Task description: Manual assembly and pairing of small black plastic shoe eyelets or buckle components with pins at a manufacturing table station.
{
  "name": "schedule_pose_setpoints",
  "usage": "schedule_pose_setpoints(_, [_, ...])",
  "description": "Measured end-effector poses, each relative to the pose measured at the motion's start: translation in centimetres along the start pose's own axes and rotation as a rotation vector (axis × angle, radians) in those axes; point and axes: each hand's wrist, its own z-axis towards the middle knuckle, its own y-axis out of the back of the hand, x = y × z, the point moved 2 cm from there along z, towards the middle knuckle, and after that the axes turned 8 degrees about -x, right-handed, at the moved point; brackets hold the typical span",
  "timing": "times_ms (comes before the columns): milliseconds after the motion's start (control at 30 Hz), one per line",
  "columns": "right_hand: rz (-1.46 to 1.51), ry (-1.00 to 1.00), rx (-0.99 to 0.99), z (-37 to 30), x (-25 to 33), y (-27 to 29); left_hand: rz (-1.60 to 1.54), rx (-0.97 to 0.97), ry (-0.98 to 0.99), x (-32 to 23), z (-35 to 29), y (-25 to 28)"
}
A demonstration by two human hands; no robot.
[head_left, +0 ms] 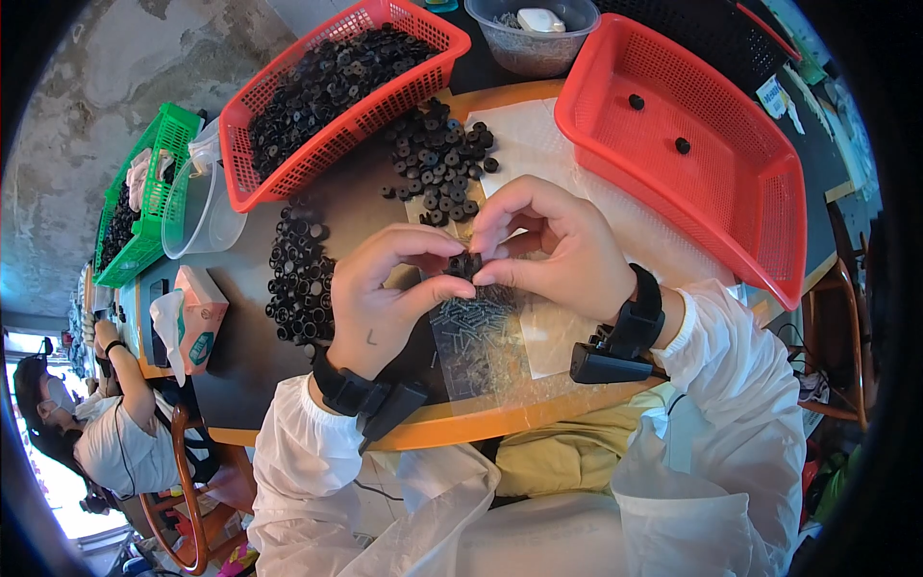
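Between my fingertips, over the middle of the table, is a small black plastic part [465,264]. My left hand [377,288] pinches it with thumb and forefinger from one side, and my right hand [556,252] does the same from the other. Fingers cover much of it, so its exact shape is hard to make out. Just below lies a heap of small metal screws [473,317] on a clear plastic sheet. Beyond my hands is a pile of black discs with centre holes [437,154]. Left of my left hand lie several black ring-shaped caps [296,279].
A red basket [452,43] full of black discs stands at the far left; another red basket [716,197] at the right holds two black parts. Around them are a clear tub [213,216], a green basket [144,252], a tissue box [202,313] and a grey bowl [529,48]. Another person [125,442] sits at left.
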Motion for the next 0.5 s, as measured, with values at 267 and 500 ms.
schedule_pose_setpoints(267, [-0.033,0.06,-0.022,0.01,-0.24,-0.18,0.016,-0.044,-0.034,0.21,0.47,-0.22])
schedule_pose_setpoints(500, [0.037,0.077,-0.078,-0.22,-0.16,-0.46,0.16,-0.039,-0.244,-0.28,0.96,-0.3])
